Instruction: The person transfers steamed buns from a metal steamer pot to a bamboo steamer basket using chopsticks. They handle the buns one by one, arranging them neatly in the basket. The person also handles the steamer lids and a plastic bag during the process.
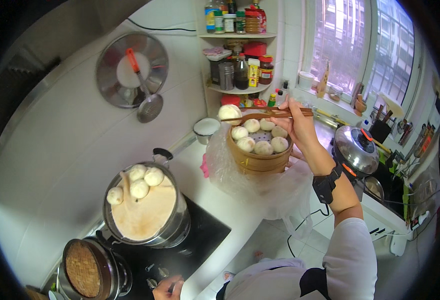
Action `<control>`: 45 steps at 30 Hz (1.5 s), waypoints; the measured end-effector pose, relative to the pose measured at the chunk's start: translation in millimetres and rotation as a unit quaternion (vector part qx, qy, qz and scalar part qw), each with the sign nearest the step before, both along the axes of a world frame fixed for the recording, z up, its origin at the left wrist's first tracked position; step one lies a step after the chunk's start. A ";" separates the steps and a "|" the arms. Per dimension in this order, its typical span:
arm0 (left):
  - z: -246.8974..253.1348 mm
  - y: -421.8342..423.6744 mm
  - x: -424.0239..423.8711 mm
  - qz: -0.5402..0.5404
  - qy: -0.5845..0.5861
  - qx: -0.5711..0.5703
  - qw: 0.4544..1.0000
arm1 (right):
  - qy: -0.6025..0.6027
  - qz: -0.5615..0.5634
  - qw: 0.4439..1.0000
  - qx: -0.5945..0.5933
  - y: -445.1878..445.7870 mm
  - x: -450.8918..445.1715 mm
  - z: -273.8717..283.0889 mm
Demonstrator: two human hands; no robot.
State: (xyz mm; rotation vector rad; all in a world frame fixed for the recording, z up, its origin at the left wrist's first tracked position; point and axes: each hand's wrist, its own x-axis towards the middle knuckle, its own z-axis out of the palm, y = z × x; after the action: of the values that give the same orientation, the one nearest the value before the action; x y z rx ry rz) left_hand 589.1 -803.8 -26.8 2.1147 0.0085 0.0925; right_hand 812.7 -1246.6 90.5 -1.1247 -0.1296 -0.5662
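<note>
My right hand (295, 122) holds a pair of wooden chopsticks (272, 114). Their tips pinch a round white steamed bun (229, 113) above the rim of a bamboo steamer (259, 163). Several more buns (263, 147) sit inside on a perforated liner. A clear plastic bag (227, 176) spreads around and under the steamer. My left hand (169, 288), cut off by the bottom edge, is beside the stove knobs (163, 272); its grip is unclear. To the left, several buns (139, 188) rest on a cloth (145, 219) in a large steel steamer pot (180, 225).
A second pot carries a woven bamboo lid (81, 268) on the black cooktop (205, 228). A wall lid (109, 78) and skimmer (149, 108) hang at left. Corner shelves (238, 35) hold jars and bottles. A lidded electric pan (355, 148) stands at right; a cord (298, 227) hangs below.
</note>
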 end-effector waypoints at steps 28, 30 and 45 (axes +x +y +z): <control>3.2 -184.6 56.0 -0.039 0.030 0.091 0.995 | 0.207 0.075 0.973 -0.073 -162.3 43.1 -58.0; -0.7 -188.4 56.3 -0.039 0.037 0.094 0.994 | 0.208 0.071 0.971 -0.093 -163.5 44.1 -54.5; -27.9 -177.2 23.1 -0.023 0.059 0.089 0.994 | 0.077 0.032 0.985 -0.149 -149.4 19.6 -25.7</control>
State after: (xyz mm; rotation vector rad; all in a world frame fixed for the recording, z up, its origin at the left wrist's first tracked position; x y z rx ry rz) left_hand 612.3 -981.0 -54.7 2.2945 0.0223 -0.0631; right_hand 832.3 -1396.0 64.8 -1.4451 -0.1180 -0.4073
